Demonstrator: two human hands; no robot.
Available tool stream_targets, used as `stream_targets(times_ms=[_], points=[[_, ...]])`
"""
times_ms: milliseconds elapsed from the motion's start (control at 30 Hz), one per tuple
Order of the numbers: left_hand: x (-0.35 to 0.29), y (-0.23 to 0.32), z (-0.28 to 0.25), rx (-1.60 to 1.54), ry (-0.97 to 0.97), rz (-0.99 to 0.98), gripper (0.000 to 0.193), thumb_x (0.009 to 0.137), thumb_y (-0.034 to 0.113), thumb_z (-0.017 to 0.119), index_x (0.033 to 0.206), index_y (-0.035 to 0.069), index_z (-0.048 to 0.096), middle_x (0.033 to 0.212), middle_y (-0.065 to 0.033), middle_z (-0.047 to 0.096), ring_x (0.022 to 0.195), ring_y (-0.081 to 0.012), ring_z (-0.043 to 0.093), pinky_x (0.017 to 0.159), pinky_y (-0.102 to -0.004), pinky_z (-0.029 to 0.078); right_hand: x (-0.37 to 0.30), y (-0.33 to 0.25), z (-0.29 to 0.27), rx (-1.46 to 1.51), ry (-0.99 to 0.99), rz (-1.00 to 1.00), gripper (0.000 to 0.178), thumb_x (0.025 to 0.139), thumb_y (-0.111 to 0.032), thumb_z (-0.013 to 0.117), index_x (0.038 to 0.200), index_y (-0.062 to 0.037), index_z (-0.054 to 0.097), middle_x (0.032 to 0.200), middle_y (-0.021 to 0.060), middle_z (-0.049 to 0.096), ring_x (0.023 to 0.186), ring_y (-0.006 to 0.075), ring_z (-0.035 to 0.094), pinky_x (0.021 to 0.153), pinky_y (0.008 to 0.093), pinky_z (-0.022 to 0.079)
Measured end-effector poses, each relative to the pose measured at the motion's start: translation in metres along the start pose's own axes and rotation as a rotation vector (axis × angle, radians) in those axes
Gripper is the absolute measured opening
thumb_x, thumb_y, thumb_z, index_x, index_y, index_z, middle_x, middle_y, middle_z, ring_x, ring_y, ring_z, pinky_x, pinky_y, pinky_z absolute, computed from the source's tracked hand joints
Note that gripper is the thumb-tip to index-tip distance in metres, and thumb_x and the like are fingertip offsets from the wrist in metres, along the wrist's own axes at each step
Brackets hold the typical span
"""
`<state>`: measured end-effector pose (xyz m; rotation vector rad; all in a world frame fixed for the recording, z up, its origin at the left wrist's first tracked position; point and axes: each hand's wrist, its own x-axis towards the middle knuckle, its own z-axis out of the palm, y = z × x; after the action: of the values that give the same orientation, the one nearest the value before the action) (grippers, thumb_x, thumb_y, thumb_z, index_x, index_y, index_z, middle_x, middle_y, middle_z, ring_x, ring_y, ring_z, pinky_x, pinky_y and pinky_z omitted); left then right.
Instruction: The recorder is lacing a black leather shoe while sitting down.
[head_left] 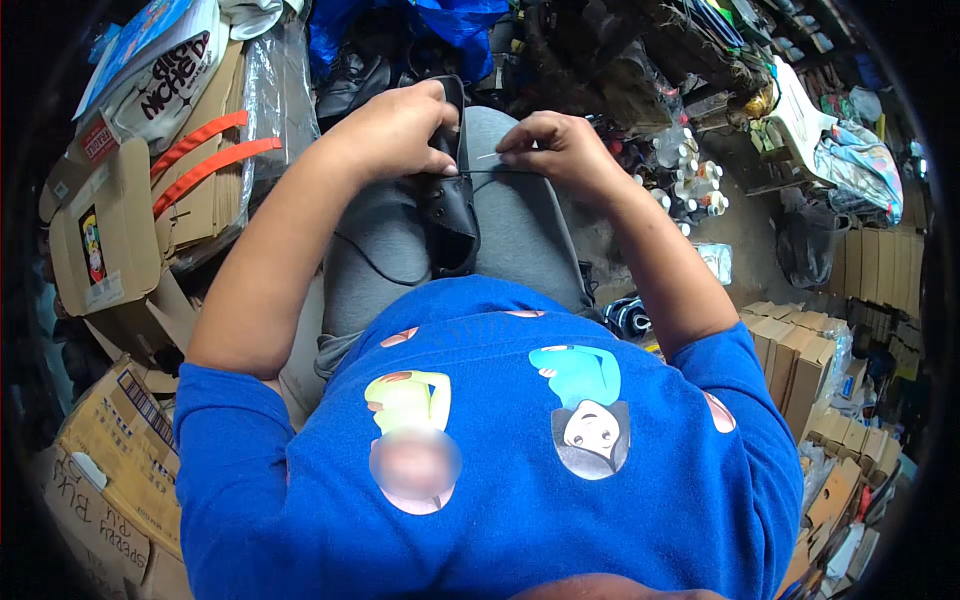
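Observation:
A black shoe lies lengthwise over my lap, its dark opening towards the far end and eyelets showing on the near part. My left hand grips its far part from the left, thumb and fingers over the edge. To the right of the shoe, my right hand is closed in a pinch on a thin, pale needle pointing left. A black cord runs from the shoe's edge below my left thumb across to my right hand. Another black cord end trails over my left thigh.
Flattened cardboard with red-orange strips stands at the left, and boxes lie below it. Several small bottles stand on the floor at the right, near a white chair with cloth. Stacked cartons fill the lower right.

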<state>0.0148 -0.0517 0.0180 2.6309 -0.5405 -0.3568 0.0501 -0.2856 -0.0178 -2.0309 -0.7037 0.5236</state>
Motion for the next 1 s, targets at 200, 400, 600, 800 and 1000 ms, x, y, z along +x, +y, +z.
stream_targets(times_ms=[200,400,600,800,1000], points=[[0.016,-0.014,0.006,-0.171,-0.157,0.082,0.028,0.071,0.020,0.077,0.090,0.001,0.068,0.096,-0.0083,0.058,0.092,-0.0253,0.059,0.082,-0.0345,0.047,0.011,0.010,0.004,-0.071,-0.060,-0.093,0.014,0.076,-0.011,0.074,0.090,-0.0109,0.073,0.086,0.0043,0.062,0.083,0.0158,0.061,0.076,0.0290,0.049],[0.021,-0.021,0.009,-0.413,-0.298,-0.023,0.022,0.074,0.014,0.075,0.087,-0.001,0.066,0.090,-0.0067,0.058,0.087,-0.0191,0.057,0.079,-0.0305,0.046,0.013,0.013,0.007,-0.089,-0.062,-0.128,0.016,0.074,-0.013,0.074,0.089,-0.0145,0.074,0.086,0.0055,0.062,0.081,0.0187,0.062,0.075,0.0310,0.050],[0.019,-0.026,0.015,-0.538,-0.252,0.042,0.019,0.074,0.012,0.074,0.085,-0.002,0.066,0.084,-0.0045,0.054,0.084,-0.0171,0.056,0.078,-0.0295,0.045,0.012,0.013,0.013,-0.175,-0.005,-0.249,0.014,0.071,-0.014,0.075,0.086,-0.0139,0.073,0.078,0.0056,0.062,0.078,0.0209,0.061,0.071,0.0328,0.049],[0.016,-0.035,0.017,-0.567,-0.237,0.118,0.020,0.075,0.013,0.072,0.091,0.000,0.069,0.083,-0.0041,0.053,0.083,-0.0166,0.055,0.078,-0.0285,0.044,0.006,0.016,0.027,-0.188,0.091,-0.324,0.014,0.070,-0.014,0.076,0.083,-0.0132,0.073,0.074,0.0052,0.064,0.072,0.0207,0.061,0.067,0.0330,0.048],[0.019,-0.036,0.014,-0.484,-0.324,0.147,0.026,0.078,0.013,0.069,0.103,0.004,0.070,0.082,-0.0037,0.050,0.081,-0.0165,0.052,0.078,-0.0279,0.043,-0.003,0.010,0.029,-0.190,0.091,-0.279,0.010,0.072,-0.016,0.073,0.083,-0.0150,0.072,0.076,0.0035,0.064,0.070,0.0222,0.062,0.067,0.0340,0.046]])
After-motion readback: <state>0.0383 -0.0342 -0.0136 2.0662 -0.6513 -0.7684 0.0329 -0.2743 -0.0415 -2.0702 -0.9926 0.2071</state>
